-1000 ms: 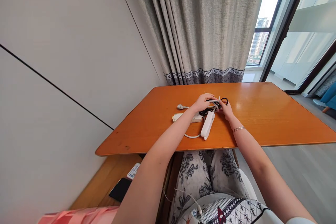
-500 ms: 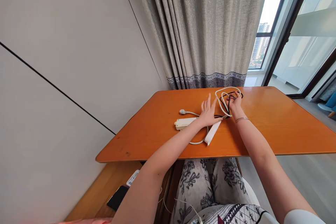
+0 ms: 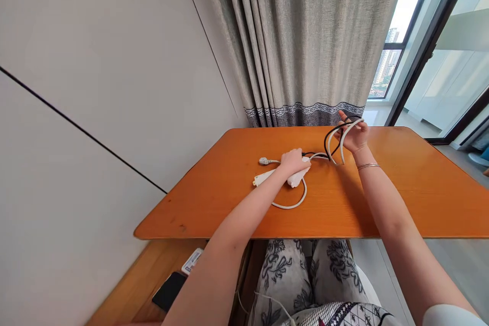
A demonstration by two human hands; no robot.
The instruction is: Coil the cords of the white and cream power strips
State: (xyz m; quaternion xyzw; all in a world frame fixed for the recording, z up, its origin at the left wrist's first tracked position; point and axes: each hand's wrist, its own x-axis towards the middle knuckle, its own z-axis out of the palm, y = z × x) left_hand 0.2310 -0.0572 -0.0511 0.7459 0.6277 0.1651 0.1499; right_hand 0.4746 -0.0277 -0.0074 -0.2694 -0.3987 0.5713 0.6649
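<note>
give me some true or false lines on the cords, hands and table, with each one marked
1. Loops of cord hang from the right hand. True.
2. The left hand touches nothing. False: it is on a white block.
3. The plug lies on the table. True.
4. The bracelet is on the left wrist. False: on the right.
5. The loops are all white. False: black and white.

Tabletop (image 3: 405,188) is orange-brown; power strips (image 3: 296,180) are white; cords (image 3: 342,148), black and white; curtain (image 3: 324,35), grey-beige; trousers (image 3: 282,270), pale grey, black floral.
</note>
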